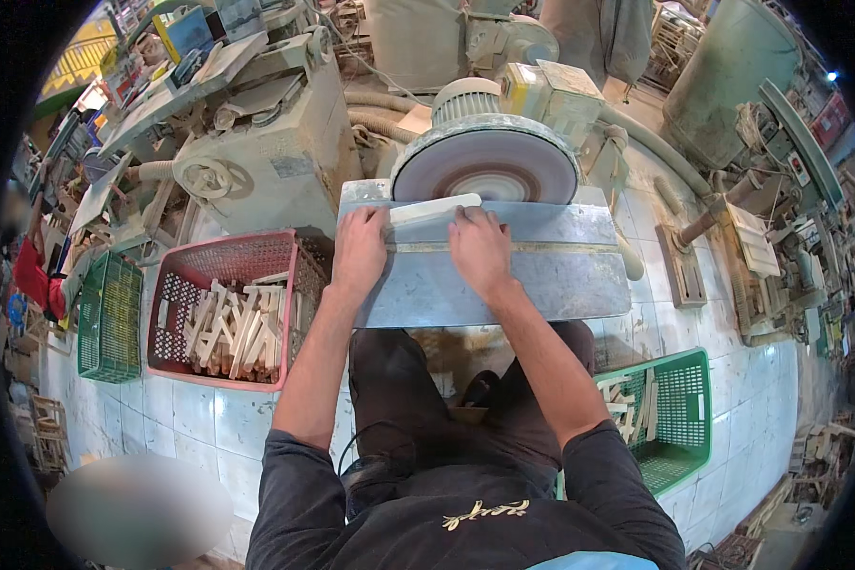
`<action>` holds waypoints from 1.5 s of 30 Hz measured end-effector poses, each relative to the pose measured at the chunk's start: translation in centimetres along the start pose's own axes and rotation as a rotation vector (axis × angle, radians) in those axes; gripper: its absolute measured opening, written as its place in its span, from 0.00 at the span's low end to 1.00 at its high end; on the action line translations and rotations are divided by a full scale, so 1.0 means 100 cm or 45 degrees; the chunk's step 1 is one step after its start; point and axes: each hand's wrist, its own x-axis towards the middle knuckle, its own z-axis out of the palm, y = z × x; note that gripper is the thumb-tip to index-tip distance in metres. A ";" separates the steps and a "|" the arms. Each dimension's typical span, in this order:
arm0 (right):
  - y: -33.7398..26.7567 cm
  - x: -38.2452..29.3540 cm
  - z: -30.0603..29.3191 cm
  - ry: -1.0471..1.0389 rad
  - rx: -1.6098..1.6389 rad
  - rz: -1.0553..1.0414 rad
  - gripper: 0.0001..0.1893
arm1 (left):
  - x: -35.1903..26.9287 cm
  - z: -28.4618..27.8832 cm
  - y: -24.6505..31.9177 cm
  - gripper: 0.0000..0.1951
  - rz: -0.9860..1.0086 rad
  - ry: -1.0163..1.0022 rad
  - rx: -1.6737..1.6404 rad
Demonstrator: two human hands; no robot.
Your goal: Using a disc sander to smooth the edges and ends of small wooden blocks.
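A pale wooden strip point(431, 209) with a rounded right end lies slanted over the metal work table point(499, 281) of a disc sander. My left hand point(360, 246) grips its left end, and the fingertips of my right hand point(479, 242) hold it near the rounded end. Just behind the strip stands the large round sanding disc point(488, 167), its face streaked in rings and its lower edge hidden by the table. The strip's right end is close to the disc; whether they touch I cannot tell.
At left on the tiled floor, a red plastic crate point(221, 381) holds many wooden strips, beside a green crate point(110, 317). Another green crate point(709, 413) with several strips stands at lower right. A dusty machine with a handwheel point(206, 177) is at back left; hoses point(655, 142) run behind.
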 end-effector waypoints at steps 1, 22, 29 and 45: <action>0.000 0.000 0.000 -0.007 0.000 0.003 0.19 | -0.001 0.000 0.001 0.17 -0.001 -0.007 -0.011; 0.009 0.001 -0.016 -0.106 0.092 0.090 0.13 | -0.039 -0.011 0.069 0.07 -0.187 -0.141 -0.163; 0.010 0.002 -0.020 -0.104 0.121 0.139 0.15 | -0.049 -0.008 0.098 0.08 -0.174 -0.128 -0.267; 0.015 0.003 -0.021 -0.131 0.240 0.189 0.19 | -0.049 0.002 0.136 0.12 -0.218 -0.146 -0.310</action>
